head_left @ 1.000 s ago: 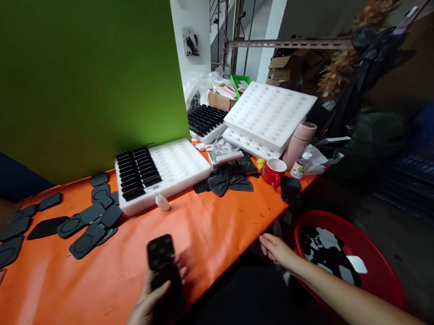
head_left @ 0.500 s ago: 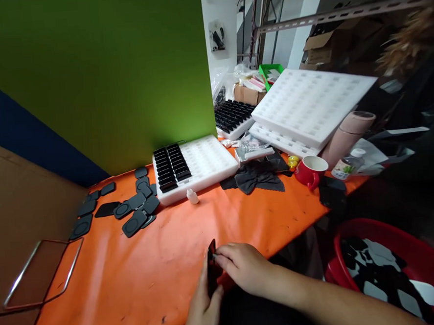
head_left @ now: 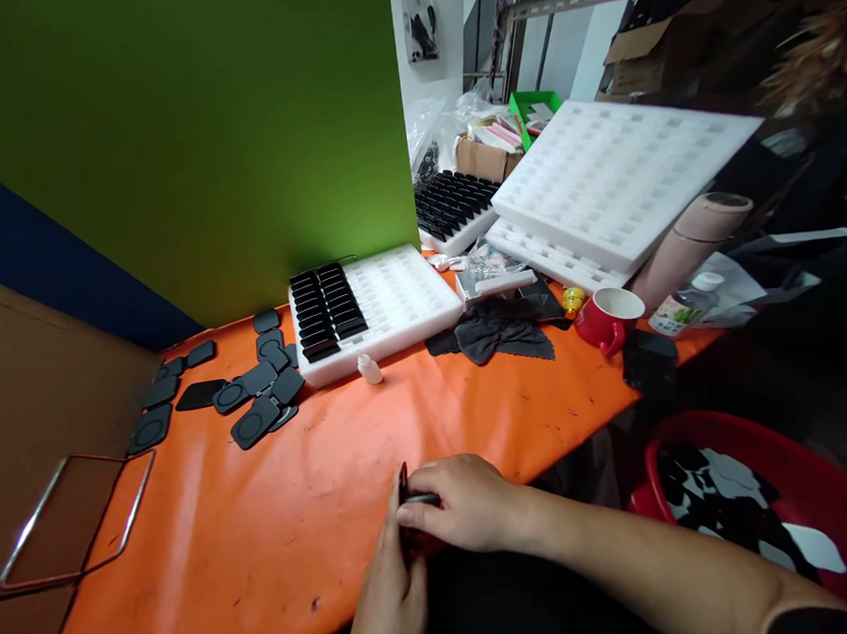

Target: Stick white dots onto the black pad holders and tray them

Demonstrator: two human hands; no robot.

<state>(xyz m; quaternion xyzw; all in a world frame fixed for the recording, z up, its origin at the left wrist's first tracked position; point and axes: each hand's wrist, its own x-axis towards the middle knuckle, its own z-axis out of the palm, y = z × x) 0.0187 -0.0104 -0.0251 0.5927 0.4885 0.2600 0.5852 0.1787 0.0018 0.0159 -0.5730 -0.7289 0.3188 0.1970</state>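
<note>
At the table's front edge, my left hand [head_left: 390,592] is closed round a thin black pad [head_left: 403,479], which stands nearly edge-on to me. My right hand [head_left: 474,505] pinches a dark flat part [head_left: 425,499] that juts out from the pad's right side. Whether that part is joined to the pad cannot be made out. Similar dark square pads [head_left: 255,423], some with a ring on the face, lie loosely overlapped on the left. Behind them a white foam tray [head_left: 412,294] holds two rows of black pads [head_left: 328,308] on edge. A small white bottle [head_left: 370,369] stands before the tray.
A dark grey cloth [head_left: 500,336], a red mug [head_left: 608,320], a pink flask [head_left: 692,243] and stacked white foam trays [head_left: 623,180] occupy the right side. A red tub [head_left: 662,455] with black and white pieces stands below. A metal wire handle [head_left: 131,517] sticks out at left.
My right hand has shifted slightly left and closer to the pad; the dark part between its fingers now shows more. The whole view has tilted a little.
</note>
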